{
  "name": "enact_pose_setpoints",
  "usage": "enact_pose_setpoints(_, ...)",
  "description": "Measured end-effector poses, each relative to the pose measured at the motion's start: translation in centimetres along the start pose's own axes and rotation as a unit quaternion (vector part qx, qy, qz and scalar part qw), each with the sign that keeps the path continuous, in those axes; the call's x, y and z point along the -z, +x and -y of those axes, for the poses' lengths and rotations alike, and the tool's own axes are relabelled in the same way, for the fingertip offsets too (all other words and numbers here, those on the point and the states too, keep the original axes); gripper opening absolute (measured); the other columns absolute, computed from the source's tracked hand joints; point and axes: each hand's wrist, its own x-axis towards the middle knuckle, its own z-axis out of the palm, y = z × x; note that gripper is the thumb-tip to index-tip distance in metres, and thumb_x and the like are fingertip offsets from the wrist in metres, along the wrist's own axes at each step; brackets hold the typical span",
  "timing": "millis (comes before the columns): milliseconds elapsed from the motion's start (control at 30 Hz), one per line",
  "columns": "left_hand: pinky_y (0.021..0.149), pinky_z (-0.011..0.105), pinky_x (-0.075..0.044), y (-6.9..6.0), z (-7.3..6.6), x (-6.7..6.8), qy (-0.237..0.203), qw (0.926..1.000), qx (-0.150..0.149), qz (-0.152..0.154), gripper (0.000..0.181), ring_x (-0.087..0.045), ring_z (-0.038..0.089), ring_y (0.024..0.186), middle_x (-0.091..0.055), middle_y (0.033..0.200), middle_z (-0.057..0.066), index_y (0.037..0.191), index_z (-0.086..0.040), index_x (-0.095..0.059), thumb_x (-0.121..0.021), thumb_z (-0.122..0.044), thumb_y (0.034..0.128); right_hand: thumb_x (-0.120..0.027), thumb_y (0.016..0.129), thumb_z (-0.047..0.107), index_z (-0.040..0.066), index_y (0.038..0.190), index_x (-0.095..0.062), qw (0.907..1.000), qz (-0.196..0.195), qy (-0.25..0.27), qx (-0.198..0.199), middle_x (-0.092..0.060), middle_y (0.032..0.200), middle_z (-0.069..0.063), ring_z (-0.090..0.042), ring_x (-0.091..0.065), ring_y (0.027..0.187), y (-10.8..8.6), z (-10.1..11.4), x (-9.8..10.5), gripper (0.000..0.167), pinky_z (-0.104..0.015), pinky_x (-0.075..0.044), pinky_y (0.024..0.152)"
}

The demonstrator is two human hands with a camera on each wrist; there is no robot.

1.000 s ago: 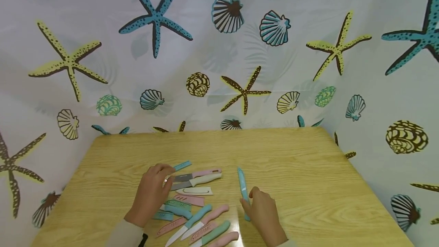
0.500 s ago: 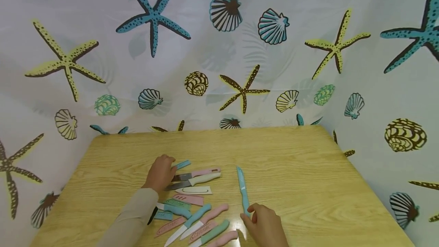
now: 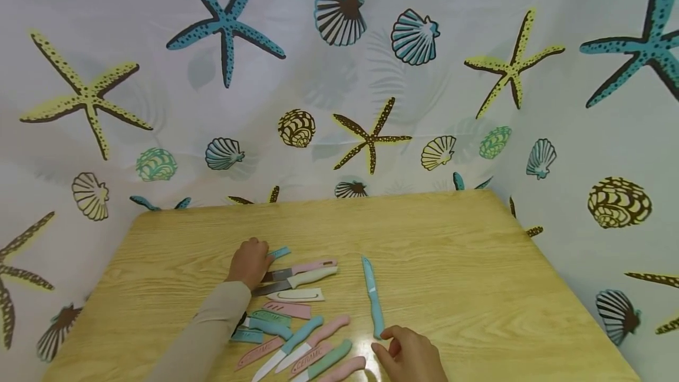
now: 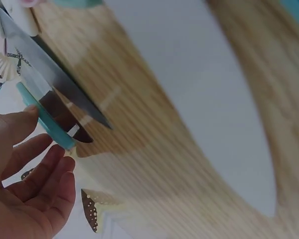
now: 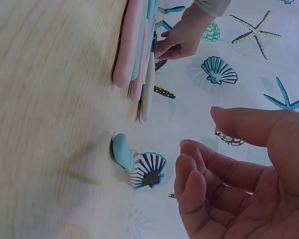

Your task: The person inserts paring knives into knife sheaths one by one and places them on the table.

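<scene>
Light-blue sheath, thin, flat, plastic-looking: lies on the wood at the far side of the laid-out group, its left end under the left hand, thumb and fingertips appearing to pinch it in the left wrist view. Changed in the last second: the left hand has moved farther over this sheath; the right hand has drawn back toward the person from the light-blue slender knife, now lying unheld, right of the grip. Right thumb and forefinger stand apart, nothing between them, just beside the handle end. Judged meaning: work on that knife is finished for now, attention passing to the sheath. Next outward, nearer the person than the grip: pink-handled grey-bladed knife and cream-handled grey-bladed knife, blades running left toward the left hand; their bare points limit any sweep that way. Farther along: white flat sheath, pink slotted sheath, then an overlapping heap of pastel-handled knives and sheaths. Room: pale wooden table surface from the grip to its back edge, more toward the slanting left edge, broadest right of the unheld knife. Beyond the edges: white starfish-and-shell cloth.
</scene>
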Motion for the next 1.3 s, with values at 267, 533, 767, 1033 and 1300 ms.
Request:
enact_pose_setpoints(267, 0.061, 0.038, -0.054, -0.1, 0.1, -0.2, 0.000, 0.9999, -0.014, 0.006, 0.017, -0.058, 0.029, 0.071, -0.057, 0.081, 0.016, 0.080, 0.002, -0.063, -0.074, -0.010, 0.0836, -0.073, 0.085, 0.023, -0.004, 0.097, -0.068, 0.9994, 0.015, 0.021, 0.021, -0.055, 0.065, 0.007, 0.004, -0.050, 0.056, -0.1, 0.0, 0.0, 0.030, -0.015, -0.044, 0.050)
enact_pose_setpoints(533, 0.062, 0.039, -0.054, -0.1, 0.7, -0.2, -0.012, 0.9994, -0.029, 0.011, 0.017, -0.061, 0.030, 0.072, -0.060, 0.082, 0.016, 0.089, 0.005, -0.063, -0.069, -0.011, 0.0890, -0.075, 0.083, 0.023, -0.003, 0.097, -0.068, 0.9991, 0.023, 0.016, 0.032, -0.056, 0.067, 0.007, 0.002, -0.050, 0.058, -0.1, 0.0, -0.3, 0.031, -0.016, -0.045, 0.052)
enact_pose_setpoints(767, 0.073, 0.040, -0.054, -1.1, 0.5, 1.5, -0.064, 0.9972, -0.037, 0.010, 0.017, -0.061, 0.031, 0.086, -0.062, 0.096, 0.018, 0.105, 0.006, -0.061, -0.060, -0.009, 0.0952, -0.075, 0.083, 0.026, 0.001, 0.097, -0.069, 0.9984, 0.020, -0.005, 0.052, -0.057, 0.074, 0.008, -0.003, -0.051, 0.066, 0.2, 1.1, -0.7, 0.029, -0.019, -0.045, 0.059)
enact_pose_setpoints(1033, 0.075, 0.039, -0.053, -3.7, 0.0, 4.6, -0.070, 0.9929, -0.070, -0.065, 0.021, -0.058, 0.029, 0.092, -0.058, 0.103, 0.016, 0.113, 0.005, -0.060, -0.057, -0.007, 0.0967, -0.075, 0.083, 0.020, 0.004, 0.096, -0.069, 0.9968, 0.016, -0.019, 0.076, -0.061, 0.081, 0.003, -0.013, -0.057, 0.072, 1.9, 4.2, -1.9, 0.022, -0.022, -0.048, 0.062)
enact_pose_setpoints(1300, 0.074, 0.038, -0.053, -7.4, -0.8, 6.9, -0.090, 0.9860, -0.072, -0.120, 0.023, -0.058, 0.025, 0.091, -0.059, 0.102, 0.013, 0.115, 0.004, -0.059, -0.061, -0.007, 0.0944, -0.078, 0.080, 0.014, 0.004, 0.093, -0.072, 0.9878, 0.023, -0.064, 0.140, -0.064, 0.081, -0.001, -0.009, -0.057, 0.072, 5.0, 8.8, -4.5, 0.018, -0.019, -0.047, 0.061)
